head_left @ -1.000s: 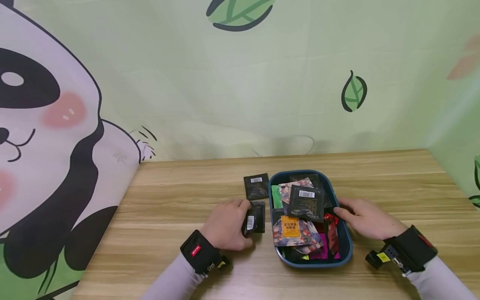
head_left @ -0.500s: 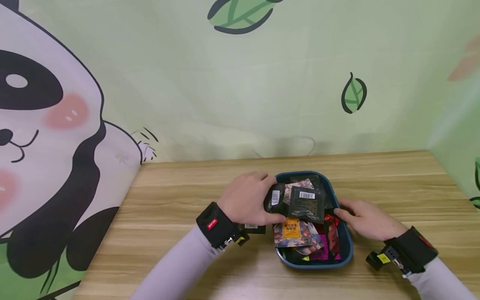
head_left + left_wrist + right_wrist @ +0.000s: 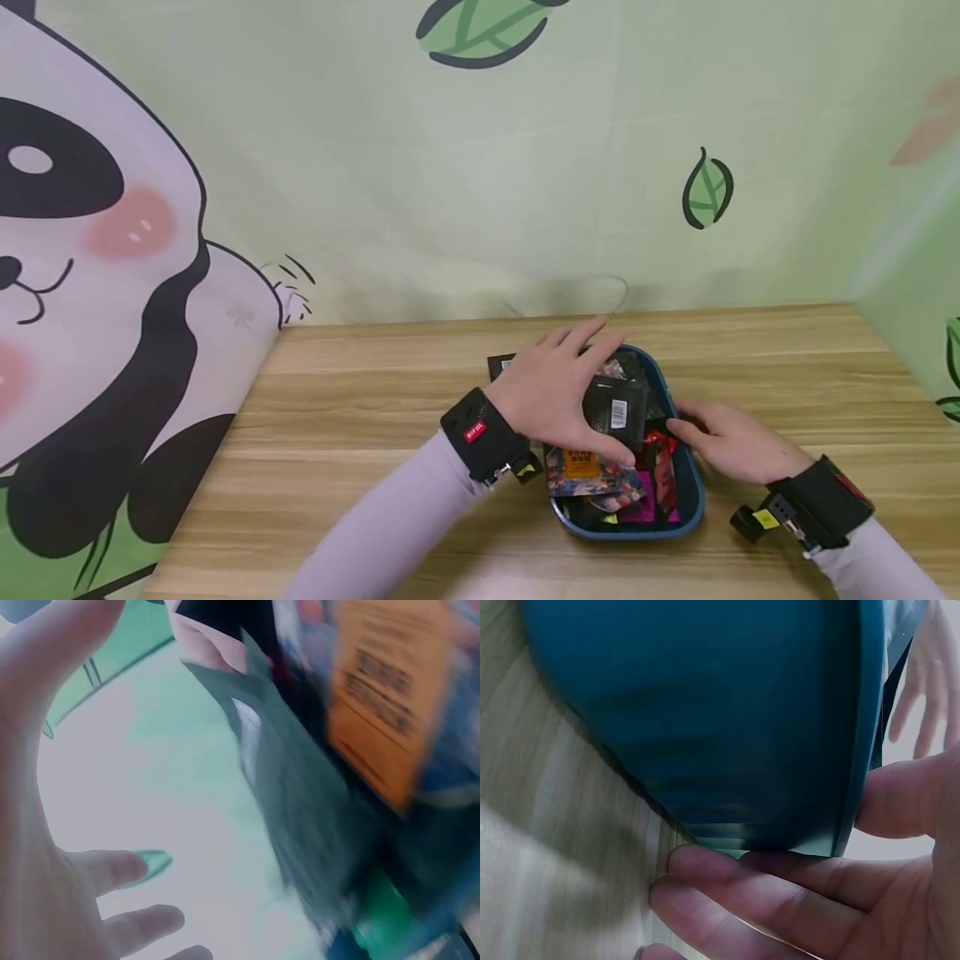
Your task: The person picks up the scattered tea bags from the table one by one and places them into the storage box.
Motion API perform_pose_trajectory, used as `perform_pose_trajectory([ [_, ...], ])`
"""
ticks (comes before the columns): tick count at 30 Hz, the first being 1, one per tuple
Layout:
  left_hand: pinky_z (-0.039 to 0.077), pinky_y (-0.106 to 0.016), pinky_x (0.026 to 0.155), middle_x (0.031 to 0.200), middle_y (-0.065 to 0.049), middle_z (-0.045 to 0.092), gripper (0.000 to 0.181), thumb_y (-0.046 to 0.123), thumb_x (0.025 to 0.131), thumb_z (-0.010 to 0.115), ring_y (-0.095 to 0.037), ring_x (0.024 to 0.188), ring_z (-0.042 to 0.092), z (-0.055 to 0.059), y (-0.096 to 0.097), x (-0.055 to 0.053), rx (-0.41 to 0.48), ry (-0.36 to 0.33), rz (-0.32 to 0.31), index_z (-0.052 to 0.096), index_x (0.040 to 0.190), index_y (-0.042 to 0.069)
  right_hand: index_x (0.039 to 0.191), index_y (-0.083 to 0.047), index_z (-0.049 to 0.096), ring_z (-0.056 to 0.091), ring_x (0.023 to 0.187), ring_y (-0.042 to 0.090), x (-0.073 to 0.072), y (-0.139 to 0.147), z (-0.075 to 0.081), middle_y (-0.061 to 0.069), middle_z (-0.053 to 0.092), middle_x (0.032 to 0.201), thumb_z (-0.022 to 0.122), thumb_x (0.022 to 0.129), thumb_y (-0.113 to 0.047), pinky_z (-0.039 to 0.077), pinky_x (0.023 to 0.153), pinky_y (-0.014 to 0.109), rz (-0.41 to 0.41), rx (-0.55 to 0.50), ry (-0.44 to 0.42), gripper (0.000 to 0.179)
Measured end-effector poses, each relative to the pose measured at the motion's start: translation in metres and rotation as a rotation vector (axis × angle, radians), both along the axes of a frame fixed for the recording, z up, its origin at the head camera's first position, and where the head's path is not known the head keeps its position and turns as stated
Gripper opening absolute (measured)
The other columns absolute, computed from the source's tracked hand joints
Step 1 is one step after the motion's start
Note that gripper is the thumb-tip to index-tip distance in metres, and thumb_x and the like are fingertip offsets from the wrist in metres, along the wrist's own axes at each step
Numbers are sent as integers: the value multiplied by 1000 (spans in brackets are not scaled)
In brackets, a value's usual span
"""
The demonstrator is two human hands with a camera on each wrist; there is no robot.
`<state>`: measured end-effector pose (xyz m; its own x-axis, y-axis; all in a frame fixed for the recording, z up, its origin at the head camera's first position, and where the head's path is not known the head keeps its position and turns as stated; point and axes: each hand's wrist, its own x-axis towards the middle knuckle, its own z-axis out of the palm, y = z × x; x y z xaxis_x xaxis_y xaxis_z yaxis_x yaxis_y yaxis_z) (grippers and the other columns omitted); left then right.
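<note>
A blue plastic container [image 3: 700, 500] full of sachets stands in front of me. Over its left part is my left hand [image 3: 551, 392], thumb and fingers spread. In the left wrist view those fingers [image 3: 142, 930] are apart from a black sachet [image 3: 300, 802]. That black sachet with a white barcode label tops the pile. Below it lies a patterned sachet with an orange label [image 3: 382, 705]. My right hand [image 3: 738, 442] holds the container's right rim; in the right wrist view its thumb is on the rim and the other fingers are against the outer wall.
Another black sachet [image 3: 497, 367] lies on the wooden table [image 3: 337, 467] left of the container, mostly hidden by my left hand. Red [image 3: 663, 467] and magenta sachets [image 3: 641, 504] fill the container's front right. A printed cloth wall [image 3: 420, 208] rises behind the table.
My left hand picked up a black sachet from the table, carried it right over the container and let go of it on the pile. The right hand stayed at the rim.
</note>
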<state>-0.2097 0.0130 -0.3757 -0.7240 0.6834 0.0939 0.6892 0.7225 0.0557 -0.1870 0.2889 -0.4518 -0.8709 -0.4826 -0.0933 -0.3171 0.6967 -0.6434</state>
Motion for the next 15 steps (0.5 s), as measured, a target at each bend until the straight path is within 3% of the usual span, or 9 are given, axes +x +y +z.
perform_pose_trajectory([
  [9, 26, -51, 115, 165, -9, 21, 134, 98, 56, 46, -32, 146, 29, -22, -56, -8, -55, -110, 61, 11, 164, 26, 143, -4, 54, 45, 50, 11, 2, 1, 0, -6, 48, 61, 41, 103, -45, 38, 53, 29, -8, -9, -29, 58],
  [15, 29, -52, 113, 164, -8, 23, 126, 90, 62, 56, -35, 145, 31, -39, -90, -9, -94, -162, 103, 19, 163, 24, 145, -3, 51, 46, 48, 11, 2, 1, 1, -7, 48, 58, 40, 103, -45, 38, 53, 28, -1, -12, -34, 60],
])
